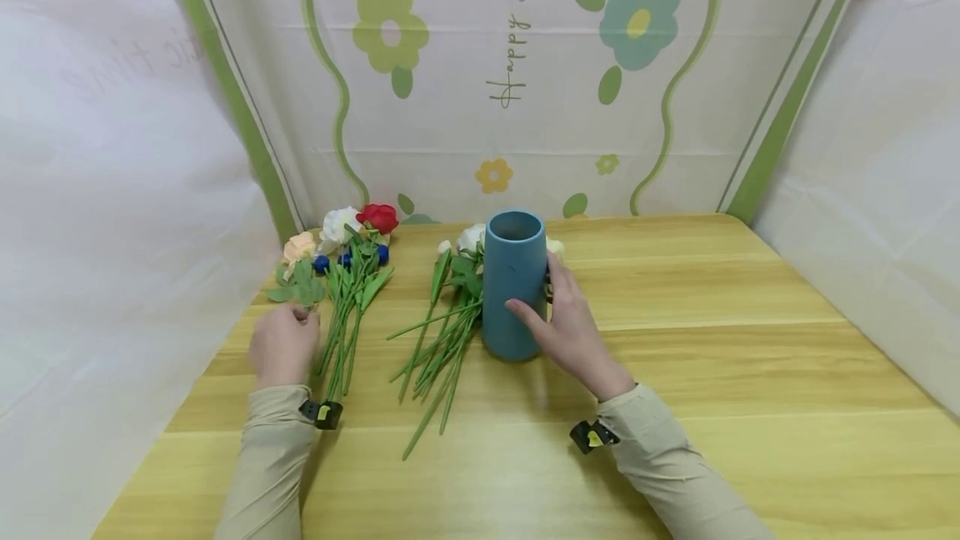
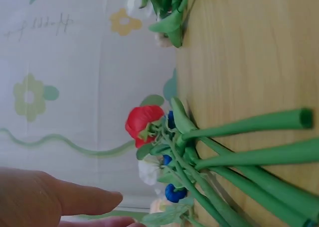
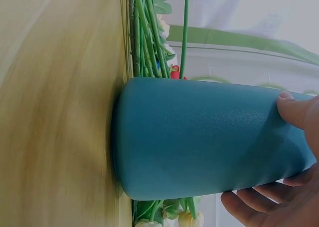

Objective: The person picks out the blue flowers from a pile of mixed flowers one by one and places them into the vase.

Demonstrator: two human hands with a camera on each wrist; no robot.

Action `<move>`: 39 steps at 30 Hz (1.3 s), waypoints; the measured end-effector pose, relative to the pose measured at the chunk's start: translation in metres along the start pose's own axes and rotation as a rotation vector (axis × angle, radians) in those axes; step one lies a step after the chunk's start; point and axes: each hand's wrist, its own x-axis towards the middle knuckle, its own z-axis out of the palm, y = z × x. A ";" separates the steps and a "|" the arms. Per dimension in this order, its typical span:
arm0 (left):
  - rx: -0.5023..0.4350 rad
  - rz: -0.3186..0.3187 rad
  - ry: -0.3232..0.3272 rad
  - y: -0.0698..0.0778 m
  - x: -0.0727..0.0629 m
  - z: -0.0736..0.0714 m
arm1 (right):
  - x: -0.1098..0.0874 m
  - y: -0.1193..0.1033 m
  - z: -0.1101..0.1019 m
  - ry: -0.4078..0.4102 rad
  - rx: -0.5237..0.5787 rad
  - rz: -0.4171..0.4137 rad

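A tall blue vase (image 1: 513,290) stands upright on the table, its round mouth facing up. My right hand (image 1: 567,332) holds its right side, thumb on the near face and the other fingers bent round behind. My left hand (image 1: 283,347) is low over the table's left side, right at the leaves of a peach artificial flower (image 1: 299,247). In the left wrist view its thumb (image 2: 92,197) is straight, apart from the finger below, and nothing shows between them. Beside this hand lie a red flower (image 1: 378,217), a white flower (image 1: 340,226) and blue berries (image 2: 175,192) on green stems.
A second bunch of green stems (image 1: 442,357) lies left of the vase, partly behind it, with a white flower (image 1: 471,237) at its head. A pale yellow bloom (image 3: 190,219) shows beyond the vase. A printed cloth backdrop (image 1: 442,115) hangs along the table's far edge.
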 end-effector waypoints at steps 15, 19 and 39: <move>0.040 0.004 -0.240 0.000 -0.002 0.005 | 0.002 -0.002 0.001 -0.002 0.015 -0.011; 0.062 -0.004 -0.240 0.001 -0.002 0.007 | 0.002 -0.002 0.000 -0.002 0.014 -0.013; 0.078 -0.008 -0.276 0.002 0.001 0.022 | -0.001 -0.001 0.000 -0.012 0.019 0.015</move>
